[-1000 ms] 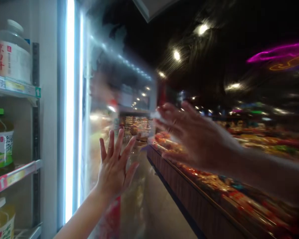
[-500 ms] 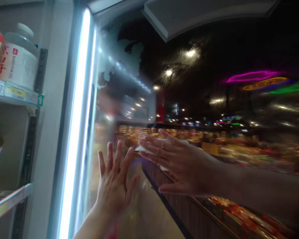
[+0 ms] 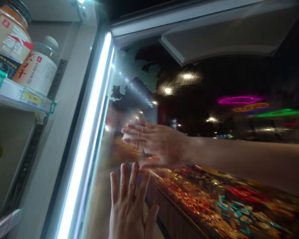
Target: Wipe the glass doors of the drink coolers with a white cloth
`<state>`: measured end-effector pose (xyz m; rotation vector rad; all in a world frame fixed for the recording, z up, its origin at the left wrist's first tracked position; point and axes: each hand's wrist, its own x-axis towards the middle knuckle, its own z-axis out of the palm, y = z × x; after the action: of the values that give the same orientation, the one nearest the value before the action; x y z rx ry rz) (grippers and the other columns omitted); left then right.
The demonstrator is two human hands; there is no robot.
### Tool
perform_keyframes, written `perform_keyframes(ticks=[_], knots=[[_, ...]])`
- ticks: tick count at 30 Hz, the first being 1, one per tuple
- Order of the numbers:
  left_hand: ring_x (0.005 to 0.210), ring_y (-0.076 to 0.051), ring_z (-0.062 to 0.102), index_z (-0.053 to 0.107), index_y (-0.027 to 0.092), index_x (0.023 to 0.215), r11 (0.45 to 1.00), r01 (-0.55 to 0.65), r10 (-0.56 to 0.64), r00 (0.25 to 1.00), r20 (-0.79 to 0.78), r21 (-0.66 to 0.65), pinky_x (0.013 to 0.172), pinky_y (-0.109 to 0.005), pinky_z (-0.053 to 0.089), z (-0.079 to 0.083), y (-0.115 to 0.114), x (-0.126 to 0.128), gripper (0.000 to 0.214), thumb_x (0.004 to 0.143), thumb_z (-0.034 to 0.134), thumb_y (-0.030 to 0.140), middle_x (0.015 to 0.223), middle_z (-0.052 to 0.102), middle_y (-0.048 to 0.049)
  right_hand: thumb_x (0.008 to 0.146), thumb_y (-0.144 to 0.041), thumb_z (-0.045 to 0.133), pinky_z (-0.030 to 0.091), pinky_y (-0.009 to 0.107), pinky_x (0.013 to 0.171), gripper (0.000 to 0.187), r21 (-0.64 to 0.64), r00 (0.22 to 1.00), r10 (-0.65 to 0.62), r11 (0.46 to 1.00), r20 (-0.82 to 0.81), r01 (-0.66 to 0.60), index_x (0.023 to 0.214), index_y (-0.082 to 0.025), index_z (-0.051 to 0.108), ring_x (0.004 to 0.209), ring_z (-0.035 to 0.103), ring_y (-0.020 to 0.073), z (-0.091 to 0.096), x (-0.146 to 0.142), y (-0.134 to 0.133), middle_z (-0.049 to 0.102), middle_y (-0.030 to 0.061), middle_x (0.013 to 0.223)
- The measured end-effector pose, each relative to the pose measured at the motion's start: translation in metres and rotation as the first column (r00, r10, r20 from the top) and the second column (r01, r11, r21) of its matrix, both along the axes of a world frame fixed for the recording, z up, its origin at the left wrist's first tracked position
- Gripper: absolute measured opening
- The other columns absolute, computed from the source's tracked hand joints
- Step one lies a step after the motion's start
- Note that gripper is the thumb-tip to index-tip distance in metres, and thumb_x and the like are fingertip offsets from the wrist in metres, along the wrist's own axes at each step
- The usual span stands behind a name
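My right hand [image 3: 160, 142] lies flat against the glass door [image 3: 148, 74], fingers stretched to the left, and presses a white cloth [image 3: 126, 136] to the pane. Most of the cloth is hidden under the palm and fingers; whether it is fabric or paper I cannot tell. Below it, my left hand [image 3: 129, 207] is open, its fingers spread and pointing up, and it appears to rest on the same glass with nothing in it. The glass carries a pale cut-out decal near its upper left.
A bright light strip [image 3: 87, 132] runs down the door's hinge side. At left, a shelf [image 3: 7, 89] bears an orange jar [image 3: 10, 39] and a clear bottle [image 3: 43, 64]. Through the glass show a long bin of colourful packets [image 3: 199, 199] and neon signs [image 3: 241, 99].
My right hand and the cloth have slid left and slightly up across the glass. My left hand sits lower and further right in view. The camera has shifted, bringing more shelf into sight.
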<state>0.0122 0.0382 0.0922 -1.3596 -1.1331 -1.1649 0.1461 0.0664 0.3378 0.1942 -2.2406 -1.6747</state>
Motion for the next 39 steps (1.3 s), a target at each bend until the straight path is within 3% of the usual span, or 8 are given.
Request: perform_keyframes(ticks=[5,10,16,20,23,28,34,39], knots=[[0.117,-0.022,0.062,0.061,0.024,0.129,0.999,0.045,-0.045,0.999,-0.018,-0.018,0.098,-0.046,0.056,0.001,-0.001,0.001,0.04,0.096,0.062,0.047,0.136,0.061,-0.0095,0.103,-0.063,0.035,0.017,0.075,0.121,0.077,-0.074,0.94,-0.061,0.997,-0.337,0.038,0.157,-0.008,0.039,0.156,0.017,0.0448,0.049,-0.009,-0.003,0.017,0.0268,0.167],[0.116,-0.022,0.062,0.062,0.026,0.127,0.994,0.101,-0.102,0.994,-0.026,-0.033,0.096,-0.044,0.057,0.003,-0.005,0.002,0.038,0.095,0.063,0.046,0.134,0.062,-0.009,0.104,-0.048,0.039,0.018,0.046,0.132,0.063,-0.044,0.994,-0.092,0.995,-0.065,0.089,0.158,-0.017,0.038,0.159,0.018,0.0236,0.015,-0.015,-0.008,0.025,0.007,0.169],[0.116,-0.022,0.062,0.062,0.026,0.128,0.99,0.133,-0.134,0.991,-0.009,-0.034,0.095,-0.044,0.058,0.005,-0.011,-0.001,0.038,0.095,0.064,0.046,0.133,0.063,-0.0089,0.106,-0.038,0.026,0.011,0.064,0.129,0.066,-0.151,0.892,-0.171,0.982,-0.418,0.117,0.161,-0.002,0.02,0.159,0.01,0.0336,0.057,-0.01,-0.009,0.013,0.0189,0.17],[0.116,-0.022,0.063,0.061,0.025,0.129,0.99,0.137,-0.137,0.991,-0.013,-0.02,0.095,-0.045,0.058,0.009,-0.016,-0.005,0.04,0.095,0.064,0.046,0.133,0.062,-0.0091,0.103,-0.062,0.028,0.013,0.051,0.132,0.081,-0.115,0.948,-0.148,0.986,-0.283,0.12,0.162,-0.007,0.025,0.16,0.012,0.0275,0.021,-0.003,-0.01,0.016,0.013,0.17],[0.115,-0.022,0.063,0.061,0.023,0.129,0.991,0.137,-0.137,0.99,-0.027,-0.004,0.096,-0.045,0.057,0.015,-0.016,-0.005,0.041,0.095,0.064,0.046,0.133,0.062,-0.0092,0.103,-0.065,0.025,0.01,0.048,0.133,0.081,-0.067,0.953,-0.173,0.985,-0.25,0.161,0.163,-0.01,0.024,0.16,0.013,0.0251,0.008,0.026,-0.009,0.018,0.0105,0.17],[0.145,-0.035,0.043,0.049,0.032,0.148,0.984,0.175,-0.173,0.983,-0.058,0.035,0.118,-0.066,0.036,0.03,-0.01,0.012,0.055,0.096,0.059,0.046,0.155,0.049,-0.0102,0.099,-0.073,0.008,0.007,0.06,0.13,0.095,-0.194,0.703,-0.229,0.972,-0.674,0.13,0.163,-0.003,0.017,0.161,0.008,0.0315,0.032,0.099,-0.009,0.012,0.0195,0.171],[0.162,-0.031,0.005,0.021,0.036,0.163,0.958,0.277,-0.261,0.948,-0.184,0.07,0.131,-0.057,-0.004,0.061,-0.005,0.055,0.072,0.097,0.048,0.038,0.174,0.017,0.002,0.092,-0.085,0.016,0.007,0.052,0.132,0.103,-0.162,0.848,-0.244,0.969,-0.47,0.189,0.165,-0.012,0.015,0.161,0.007,0.026,-0.022,0.149,-0.007,0.015,0.0126,0.173],[0.161,-0.032,0.005,0.016,0.032,0.165,0.947,0.302,-0.27,0.933,-0.237,0.108,0.13,-0.057,-0.005,0.082,-0.004,0.092,0.069,0.101,0.041,0.045,0.174,0.013,0.0012,0.103,-0.066,0.019,0.007,0.066,0.129,0.08,-0.26,0.528,-0.298,0.954,-0.795,0.147,0.165,-0.024,-0.008,0.161,0.004,0.0309,-0.02,0.242,-0.01,0.012,0.008,0.174]])
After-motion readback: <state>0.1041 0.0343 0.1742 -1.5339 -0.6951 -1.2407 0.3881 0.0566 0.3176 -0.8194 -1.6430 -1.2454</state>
